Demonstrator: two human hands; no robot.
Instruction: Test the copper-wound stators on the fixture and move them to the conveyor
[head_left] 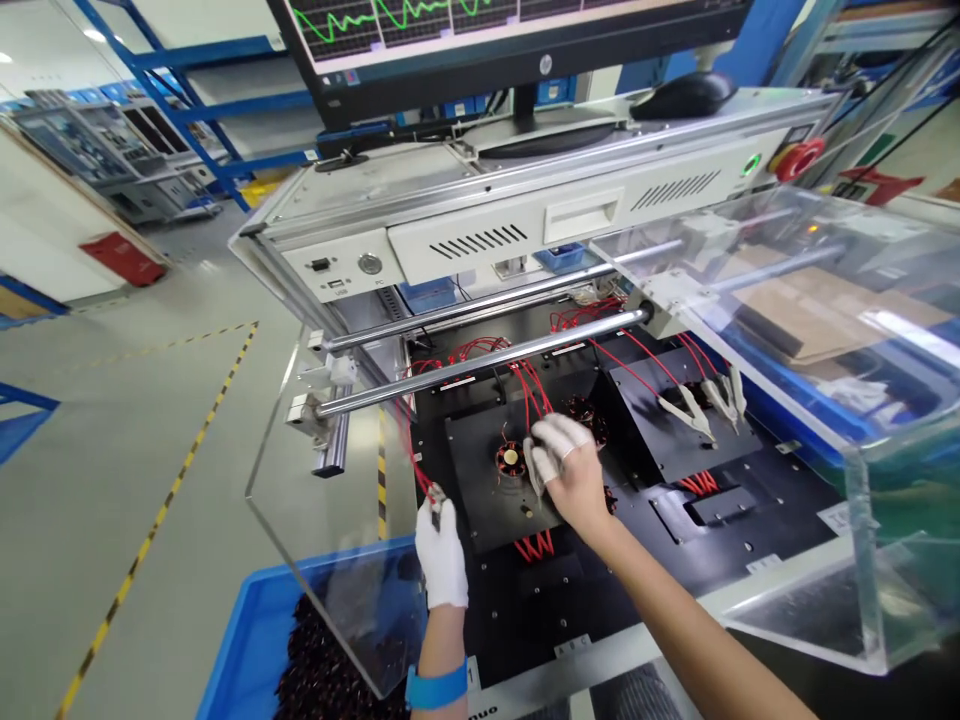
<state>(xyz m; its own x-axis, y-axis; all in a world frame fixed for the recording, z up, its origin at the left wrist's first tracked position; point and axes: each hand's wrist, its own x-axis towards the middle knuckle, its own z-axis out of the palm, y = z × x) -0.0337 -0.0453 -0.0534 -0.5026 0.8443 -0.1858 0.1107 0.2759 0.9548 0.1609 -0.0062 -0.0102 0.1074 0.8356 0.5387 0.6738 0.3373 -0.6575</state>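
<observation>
My left hand (441, 555), in a white glove, is closed at the left edge of the black fixture. Its fingertips pinch a clip (436, 494) on red wires. My right hand (571, 465), its fingertips covered in white, curls over a black plate (480, 510). A white clip (533, 468) on red leads shows beneath its fingers, which partly hide it. Just left of that clip, a small copper-wound motor stator (511, 458) sits on the plate. More wound stators (586, 418) lie behind and beside my right hand, partly covered.
Spare white clips (690, 415) rest on the right-hand plate. Two metal rails (480, 362) cross above the fixture, beside a clear hinged cover (862, 450). A blue bin (240, 640) of dark parts stands at lower left. Behind is a monitor (525, 60) with green waveforms.
</observation>
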